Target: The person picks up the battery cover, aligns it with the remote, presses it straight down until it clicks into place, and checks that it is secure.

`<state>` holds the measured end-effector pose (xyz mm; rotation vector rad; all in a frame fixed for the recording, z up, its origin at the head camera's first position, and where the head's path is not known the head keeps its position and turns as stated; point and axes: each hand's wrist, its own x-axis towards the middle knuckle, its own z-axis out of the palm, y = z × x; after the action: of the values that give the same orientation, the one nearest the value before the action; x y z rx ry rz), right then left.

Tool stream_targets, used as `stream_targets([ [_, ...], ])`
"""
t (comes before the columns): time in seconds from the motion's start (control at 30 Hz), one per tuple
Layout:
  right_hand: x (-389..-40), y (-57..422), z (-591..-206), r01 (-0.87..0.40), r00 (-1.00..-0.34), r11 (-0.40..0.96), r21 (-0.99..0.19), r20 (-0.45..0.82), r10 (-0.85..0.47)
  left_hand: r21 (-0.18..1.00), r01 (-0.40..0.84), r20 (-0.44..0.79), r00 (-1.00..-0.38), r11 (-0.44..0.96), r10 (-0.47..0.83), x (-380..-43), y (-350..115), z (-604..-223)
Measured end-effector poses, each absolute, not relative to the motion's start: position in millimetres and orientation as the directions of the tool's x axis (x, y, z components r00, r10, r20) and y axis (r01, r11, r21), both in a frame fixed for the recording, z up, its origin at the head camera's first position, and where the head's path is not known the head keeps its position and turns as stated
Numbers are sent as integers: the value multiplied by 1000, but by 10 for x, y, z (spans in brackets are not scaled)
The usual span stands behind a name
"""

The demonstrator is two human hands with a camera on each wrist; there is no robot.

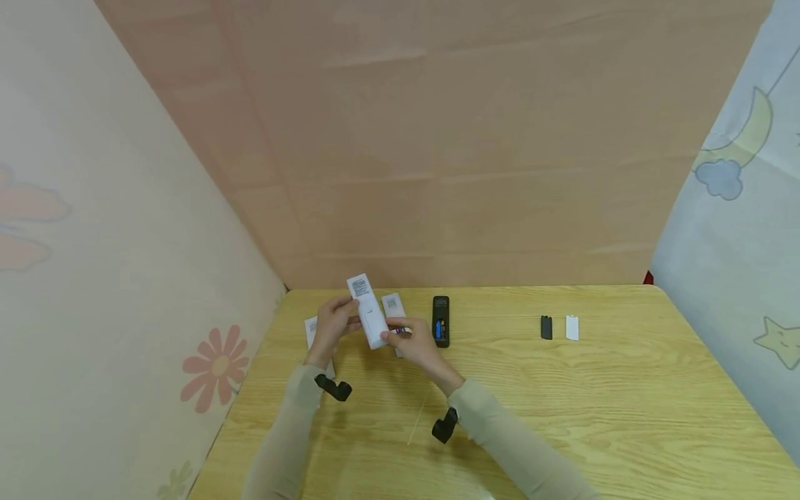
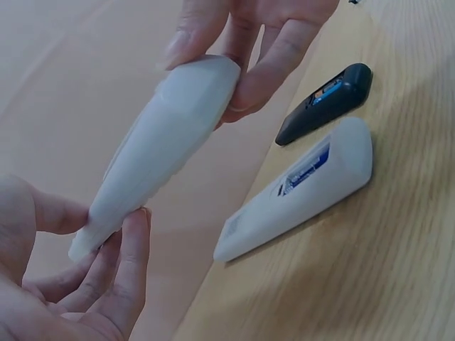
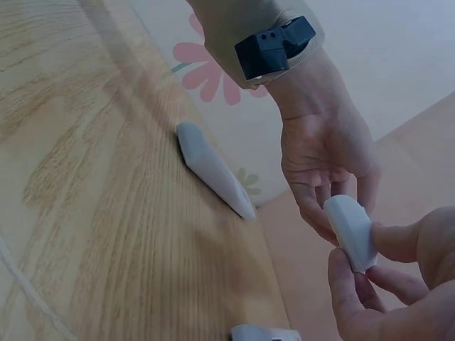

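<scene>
A white remote control (image 1: 367, 312) is held up off the table, its back with label and battery cover facing the head camera. My left hand (image 1: 333, 325) pinches its far, narrower end between thumb and fingers. The thicker near end is pinched by my right hand (image 1: 412, 340). In the left wrist view the remote slants between the left hand (image 2: 78, 277) below and the right hand (image 2: 263, 50) above. Close by on the table lies a second white remote (image 2: 249, 220), its battery compartment uncovered and blue batteries showing. Another white remote (image 3: 213, 170) lies partly behind my left arm.
A black remote (image 1: 441, 305) with uncovered batteries lies right of the hands. Farther right are a black battery cover (image 1: 546, 328) and a white battery cover (image 1: 571, 328). A thin pale strip (image 1: 415, 422) crosses the table (image 1: 562, 417) between the forearms. Walls stand behind and left.
</scene>
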<state>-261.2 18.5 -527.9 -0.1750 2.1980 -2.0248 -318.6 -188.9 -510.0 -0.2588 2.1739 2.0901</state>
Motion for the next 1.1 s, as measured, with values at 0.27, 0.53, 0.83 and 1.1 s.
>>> stream_targets([
  [0.27, -2606, 66, -5403, 2, -988, 132, -991, -23, -153, 978, -205, -201, -976, 44, -83, -3156, -1937, -5209],
  [0.53, -2564, -48, -5503, -14, -984, 139, -990, -11, -178, 970, -234, -226, -968, 70, -111, -3090, -2038, -5334],
  [0.83, -2556, -75, -5533, -22, -986, 192, -981, -10, -165, 965, -244, -236, -968, 91, -89, -3081, -2067, -5396],
  [1.1, -2540, -97, -5571, -27, -988, 224, -974, -8, -152, 960, -245, -229, -966, 139, -118, -3054, -2058, -5446],
])
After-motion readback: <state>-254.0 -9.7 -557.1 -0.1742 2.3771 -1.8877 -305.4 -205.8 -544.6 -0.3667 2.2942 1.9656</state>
